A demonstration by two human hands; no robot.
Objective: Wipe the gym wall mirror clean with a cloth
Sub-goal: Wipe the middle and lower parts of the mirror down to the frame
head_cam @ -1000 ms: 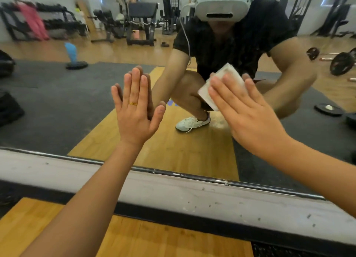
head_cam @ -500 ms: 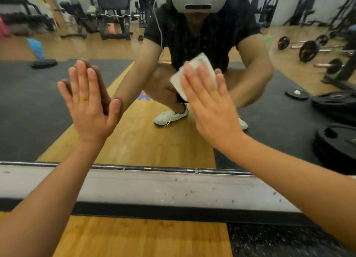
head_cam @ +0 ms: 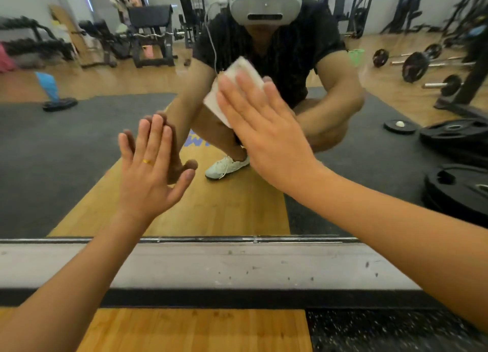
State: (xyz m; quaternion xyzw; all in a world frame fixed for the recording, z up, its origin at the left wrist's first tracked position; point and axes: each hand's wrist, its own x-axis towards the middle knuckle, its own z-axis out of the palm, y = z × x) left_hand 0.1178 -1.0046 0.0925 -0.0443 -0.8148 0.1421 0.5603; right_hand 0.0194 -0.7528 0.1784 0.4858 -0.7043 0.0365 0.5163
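The gym wall mirror (head_cam: 79, 145) fills the upper two thirds of the view, its lower edge running across above a scuffed white ledge. My right hand (head_cam: 266, 132) presses a folded white cloth (head_cam: 237, 74) flat against the glass with straight fingers; only the cloth's top and left edge show past my fingers. My left hand (head_cam: 150, 172), with a gold ring, lies flat on the mirror lower and to the left, fingers straight, holding nothing. Both hands meet their reflections in the glass.
Below the mirror runs a white ledge (head_cam: 237, 267), then a black strip, then wooden floor (head_cam: 184, 330) and black rubber matting (head_cam: 396, 330). The mirror reflects a crouching person, weight plates (head_cam: 454, 135) at right, barbells and benches behind.
My right hand has carried the cloth up the glass. My left hand has stayed flat on the mirror, and my view has shifted right, bringing more weight plates into sight.
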